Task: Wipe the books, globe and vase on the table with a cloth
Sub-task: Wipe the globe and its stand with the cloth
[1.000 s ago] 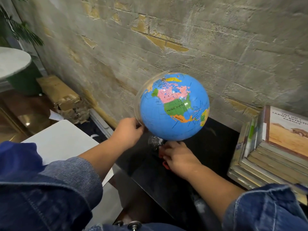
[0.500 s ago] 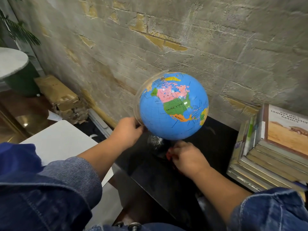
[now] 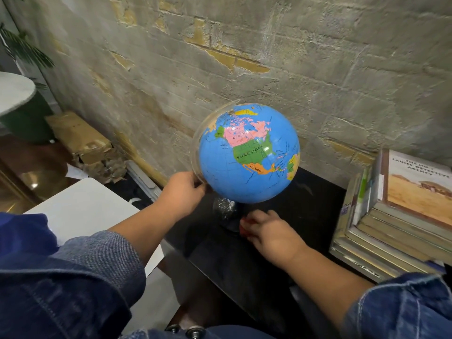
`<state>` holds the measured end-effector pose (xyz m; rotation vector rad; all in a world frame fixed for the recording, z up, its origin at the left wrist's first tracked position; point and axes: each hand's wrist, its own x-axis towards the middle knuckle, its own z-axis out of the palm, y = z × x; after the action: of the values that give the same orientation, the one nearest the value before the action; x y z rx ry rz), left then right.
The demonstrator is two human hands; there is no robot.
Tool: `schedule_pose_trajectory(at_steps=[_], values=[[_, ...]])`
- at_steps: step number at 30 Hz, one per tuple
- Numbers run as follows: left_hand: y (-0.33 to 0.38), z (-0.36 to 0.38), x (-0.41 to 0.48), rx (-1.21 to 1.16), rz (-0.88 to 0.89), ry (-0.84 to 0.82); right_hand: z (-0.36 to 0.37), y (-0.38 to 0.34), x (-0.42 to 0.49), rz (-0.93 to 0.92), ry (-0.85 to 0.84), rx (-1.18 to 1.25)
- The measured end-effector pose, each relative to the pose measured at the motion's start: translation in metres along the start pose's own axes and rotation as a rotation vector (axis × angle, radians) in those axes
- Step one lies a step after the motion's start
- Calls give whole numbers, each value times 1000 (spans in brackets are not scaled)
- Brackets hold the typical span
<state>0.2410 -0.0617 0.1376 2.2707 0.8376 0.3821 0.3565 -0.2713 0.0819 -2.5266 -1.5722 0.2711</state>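
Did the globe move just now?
No. The globe stays under the same yellow patch on the wall, beside the books, with the left hand holding its clear arc.

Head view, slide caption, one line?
Left hand grips the globe by its clear arc; right hand holds a red cloth at the base, on a black table beside stacked books.

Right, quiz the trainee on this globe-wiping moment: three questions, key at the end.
1. True or false: the left hand grips the clear plastic arc of the blue round globe.
2. The stack of worn paperback books on the black table lies: a) left of the globe, b) right of it, c) beneath it.
3. Fill in: the right hand holds a ___ cloth at the globe's dark base.
Key: 1 true; 2 b; 3 red.
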Motion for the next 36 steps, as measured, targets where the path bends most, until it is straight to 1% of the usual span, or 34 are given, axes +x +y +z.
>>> schedule_pose_trajectory(at_steps=[1,2,3,5,6,7,8,10,11,12,14,16,17,18,19,22,23,24,25,27,30,33,36], values=[[0,0,0,-4,-3,-1,0,1,-4,-62,-13,-22],[0,0,-1,-6,-4,-4,0,5,-5,-75,4,-28],[1,0,-1,-7,-4,-7,-3,11,-6,-13,19,-22],[1,0,-1,-6,-6,-7,-2,24,-5,186,66,-6],[1,0,-1,-8,-8,-7,-2,25,-5,236,75,-6],[2,0,-2,-10,-7,-5,-1,20,-6,223,59,-24],[2,0,-2,-14,-6,-3,1,12,-6,152,50,-41],[4,-1,-3,-10,2,4,3,-10,-10,-110,47,-83],[5,-2,-4,-1,6,10,3,-16,-13,-196,44,-91],[7,-3,-5,7,8,14,1,-17,-13,-211,39,-94],[7,-3,-6,13,11,19,-1,-5,-7,-78,53,-48],[8,-2,-8,-1,13,25,-5,3,-3,135,105,-4],[8,-1,-9,-10,15,29,-7,2,-1,201,124,-13],[8,0,-10,-12,16,33,-7,-3,1,196,124,-28],[9,0,-11,-8,19,37,-7,-11,3,133,97,-40],[12,0,-15,8,9,45,-5,-31,1,-162,-38,-148],[13,-1,-16,16,6,52,-6,-32,1,-197,-59,-165],[13,-1,-18,27,8,63,-7,-29,-1,-177,-56,-145],[14,-1,-21,36,14,74,-9,-25,-3,-114,-34,-79],[18,2,-29,42,13,80,-12,-16,-10,-4,73,138],[27,11,-45,81,28,76,-19,-12,-19,85,247,449],[37,25,-56,109,125,45,-23,-12,-26,209,275,574],[46,37,-63,-3,202,-54,-21,-12,-32,296,376,698]])
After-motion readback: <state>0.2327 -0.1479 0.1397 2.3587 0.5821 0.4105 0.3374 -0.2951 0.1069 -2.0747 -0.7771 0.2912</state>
